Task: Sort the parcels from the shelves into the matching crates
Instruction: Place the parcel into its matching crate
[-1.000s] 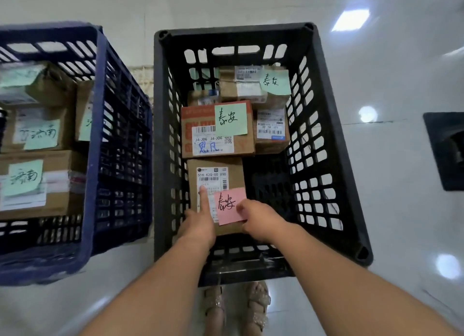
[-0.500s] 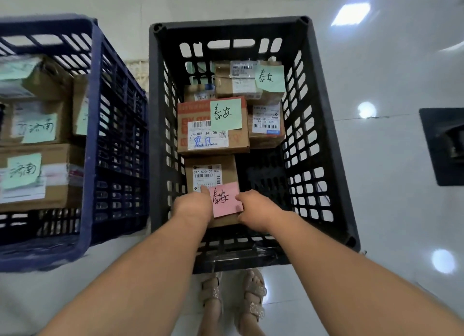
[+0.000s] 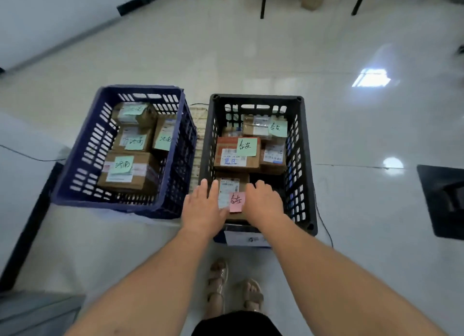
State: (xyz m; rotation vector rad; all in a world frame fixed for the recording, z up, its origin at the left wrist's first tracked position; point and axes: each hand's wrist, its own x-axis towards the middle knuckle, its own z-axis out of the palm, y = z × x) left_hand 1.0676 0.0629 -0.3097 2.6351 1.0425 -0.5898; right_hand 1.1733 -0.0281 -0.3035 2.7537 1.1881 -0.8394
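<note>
1. Cardboard parcel (image 3: pixel 232 185) with a pink note (image 3: pixel 236 202) lies at the near end of the black crate (image 3: pixel 307 164); its note reads 泰安, like the green notes on the parcels behind it.
2. Left hand (image 3: pixel 202 207) and right hand (image 3: pixel 263 202) hover flat and empty-fingered at its sides, gripping nothing.
3. Blue crate (image 3: pixel 82 147) holds parcels marked 济南; shelves are out of view, so the remainder cannot be judged.

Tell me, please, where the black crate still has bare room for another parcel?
In the black crate, the only bare floor is the near right corner, bordered by the pink-note parcel, the stacked parcels behind and the right wall. The far half is crowded. The blue crate looks nearly full.
</note>
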